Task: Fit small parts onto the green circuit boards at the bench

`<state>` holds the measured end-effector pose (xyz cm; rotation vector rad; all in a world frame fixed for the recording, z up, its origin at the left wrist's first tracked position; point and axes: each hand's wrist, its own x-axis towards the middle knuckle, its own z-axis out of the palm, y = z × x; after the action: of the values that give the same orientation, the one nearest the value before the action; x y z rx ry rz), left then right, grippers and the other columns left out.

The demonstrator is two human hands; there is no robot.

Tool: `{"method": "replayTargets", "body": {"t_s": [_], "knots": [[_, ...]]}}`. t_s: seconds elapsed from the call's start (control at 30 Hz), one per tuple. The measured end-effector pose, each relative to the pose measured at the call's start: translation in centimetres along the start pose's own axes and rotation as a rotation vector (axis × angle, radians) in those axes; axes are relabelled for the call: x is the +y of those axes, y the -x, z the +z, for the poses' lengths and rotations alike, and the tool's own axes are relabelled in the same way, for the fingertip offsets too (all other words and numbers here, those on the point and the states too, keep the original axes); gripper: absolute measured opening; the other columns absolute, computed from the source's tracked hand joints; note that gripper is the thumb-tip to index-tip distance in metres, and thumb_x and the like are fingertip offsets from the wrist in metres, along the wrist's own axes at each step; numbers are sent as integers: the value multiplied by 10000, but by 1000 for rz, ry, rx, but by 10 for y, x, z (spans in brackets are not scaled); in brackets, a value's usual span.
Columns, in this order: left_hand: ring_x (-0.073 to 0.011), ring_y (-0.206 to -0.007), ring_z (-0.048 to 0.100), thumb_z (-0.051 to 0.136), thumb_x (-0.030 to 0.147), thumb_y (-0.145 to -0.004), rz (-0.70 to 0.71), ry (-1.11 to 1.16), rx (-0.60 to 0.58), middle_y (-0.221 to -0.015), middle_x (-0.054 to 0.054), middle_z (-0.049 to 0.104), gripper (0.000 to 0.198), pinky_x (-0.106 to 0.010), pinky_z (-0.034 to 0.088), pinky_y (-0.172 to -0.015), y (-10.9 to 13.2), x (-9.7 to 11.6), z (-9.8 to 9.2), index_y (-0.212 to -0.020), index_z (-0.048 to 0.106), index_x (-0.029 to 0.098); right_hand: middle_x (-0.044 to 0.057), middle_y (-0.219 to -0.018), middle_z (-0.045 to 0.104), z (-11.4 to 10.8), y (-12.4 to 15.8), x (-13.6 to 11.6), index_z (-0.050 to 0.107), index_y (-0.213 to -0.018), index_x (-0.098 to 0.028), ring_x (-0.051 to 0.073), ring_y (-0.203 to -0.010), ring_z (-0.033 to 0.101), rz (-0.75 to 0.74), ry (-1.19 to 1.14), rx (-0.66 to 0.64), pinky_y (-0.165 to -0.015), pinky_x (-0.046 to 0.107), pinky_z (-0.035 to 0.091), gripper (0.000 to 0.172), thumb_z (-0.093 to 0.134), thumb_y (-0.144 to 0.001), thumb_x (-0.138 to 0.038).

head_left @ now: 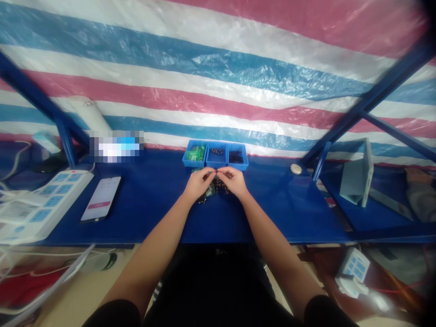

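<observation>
My left hand [200,182] and my right hand [233,180] meet fingertip to fingertip above the blue tabletop. Both are pinched closed; whatever sits between the fingertips is too small to make out. Beneath and between them lies a pile of small dark and brass-coloured parts [222,185], partly hidden by the hands. Just beyond stand three blue bins side by side. The left bin [185,160] has green bagged items in it, the middle bin [215,160] a few small dark and brass-coloured parts, and the right bin [241,166] small black pieces.
A phone [101,199] with a lit screen lies to the left, beside a large white power strip [51,204]. At the right are a round whitish object [296,169], blue frame bars [361,106] and a propped-up tablet-like panel [367,175]. Another person's hand [418,176] shows at the far right.
</observation>
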<state>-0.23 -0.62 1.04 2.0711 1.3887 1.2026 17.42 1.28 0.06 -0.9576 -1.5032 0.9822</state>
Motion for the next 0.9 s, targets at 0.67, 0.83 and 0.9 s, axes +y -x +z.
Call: {"method": "replayTargets", "body": {"t_s": [0.67, 0.83, 0.9], "knots": [[-138, -659, 630, 454, 446, -971, -47, -26, -21, -732, 15, 670, 294, -236, 467, -651, 0, 0, 0, -966, 651, 229, 55, -868, 744, 0, 0, 0, 740, -951, -198, 171, -729, 677, 8, 30, 7, -719, 320, 569, 309, 717, -761, -440], [-130, -631, 611, 523, 418, -941, -33, -7, 14, -703, 30, 647, 243, -239, 476, -663, 1, -1, 2, -1063, 637, 241, 54, -862, 743, -1, 0, -1, 743, -936, -203, 179, -751, 679, -4, 32, 25, -714, 318, 562, 285, 712, -766, -429], [-124, -610, 595, 536, 407, -934, -17, -10, 14, -673, 38, 627, 227, -237, 471, -654, 1, -1, 2, -1047, 640, 240, 57, -868, 743, -1, 0, -1, 743, -933, -200, 180, -753, 680, -5, 24, 21, -717, 321, 561, 284, 715, -764, -427]]}}
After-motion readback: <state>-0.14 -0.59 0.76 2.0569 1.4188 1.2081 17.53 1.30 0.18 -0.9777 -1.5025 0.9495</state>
